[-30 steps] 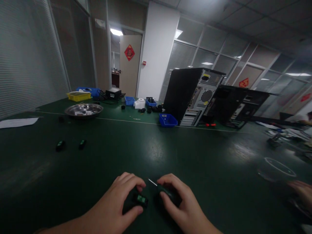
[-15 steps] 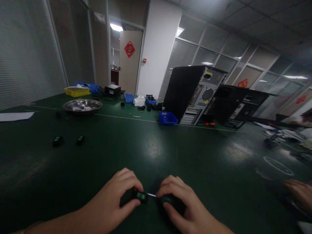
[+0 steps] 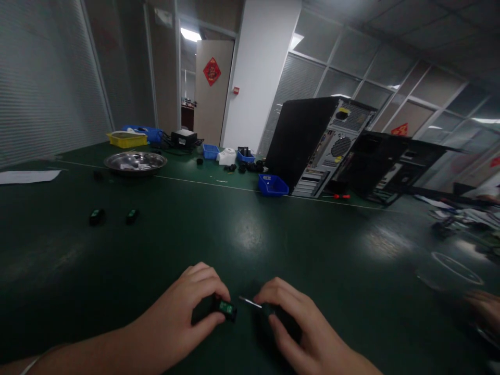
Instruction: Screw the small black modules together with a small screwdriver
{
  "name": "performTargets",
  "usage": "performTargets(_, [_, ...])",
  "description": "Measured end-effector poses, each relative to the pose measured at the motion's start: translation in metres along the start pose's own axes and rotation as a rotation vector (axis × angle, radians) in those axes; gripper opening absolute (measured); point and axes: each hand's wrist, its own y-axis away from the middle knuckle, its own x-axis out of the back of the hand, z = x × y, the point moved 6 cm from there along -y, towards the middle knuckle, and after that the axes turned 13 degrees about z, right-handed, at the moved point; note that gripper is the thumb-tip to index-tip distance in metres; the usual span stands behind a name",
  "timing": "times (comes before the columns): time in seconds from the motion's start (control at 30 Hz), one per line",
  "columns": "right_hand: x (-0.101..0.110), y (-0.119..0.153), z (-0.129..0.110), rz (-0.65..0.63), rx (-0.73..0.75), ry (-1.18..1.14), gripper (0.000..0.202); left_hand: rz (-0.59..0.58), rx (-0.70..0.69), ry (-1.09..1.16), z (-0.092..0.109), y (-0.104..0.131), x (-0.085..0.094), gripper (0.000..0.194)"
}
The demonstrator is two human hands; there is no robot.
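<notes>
- Green worktop under both hands, with a small black gadget right in front of the person, its lit green display facing up.
- The left hand is part-curled, thumb and fingers pinching the gadget and hiding its left end.
- The right hand is closed round a screwdriver; most of the dark handle is lost in the palm and shadow.
- The metal tip points left, just beside the gadget's right end – near, but apart from it.
- Step in hand, as I judge it: tool work at that end of the gadget. Another go calls for lining the tip up squarely while the left pinch keeps the gadget steady.
- What hinders most, I'd say, is the dim light and the covering fingers – no screw or slot can be made out.
- Two similar gadgets, one and another, lie farther off to the left.
- Beyond are a metal dish, a blue bin and a computer case, well apart from the work.
- Another person's hand shows at the right edge.
</notes>
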Motion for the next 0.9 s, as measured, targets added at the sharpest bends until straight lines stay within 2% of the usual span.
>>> performTargets(0.13, [-0.003, 0.003, 0.005, -0.022, -0.001, 0.025, 0.023, -0.001, 0.008, -0.002, 0.000, 0.001, 0.000, 0.021])
performTargets(0.3, [-0.005, 0.007, 0.019, 0.041, -0.071, 0.026, 0.031, -0.011, -0.001, -0.003, 0.004, 0.001, 0.000, 0.020])
performTargets(0.5, [-0.007, 0.004, 0.023, 0.054, -0.046, 0.009, 0.021, -0.003, 0.006, 0.047, 0.005, 0.003, 0.004, 0.031])
performTargets(0.57, [-0.008, 0.005, 0.023, 0.042, -0.037, 0.021, 0.020, 0.020, -0.038, 0.086, 0.007, 0.004, 0.008, 0.031])
performTargets(0.7, [-0.006, 0.006, 0.022, 0.040, 0.005, 0.081, 0.022, 0.066, -0.154, 0.051, 0.011, 0.003, 0.015, 0.018])
performTargets(0.9, [-0.001, 0.002, 0.016, 0.050, 0.058, 0.149, 0.022, 0.058, -0.155, 0.026, 0.005, -0.002, 0.019, 0.019])
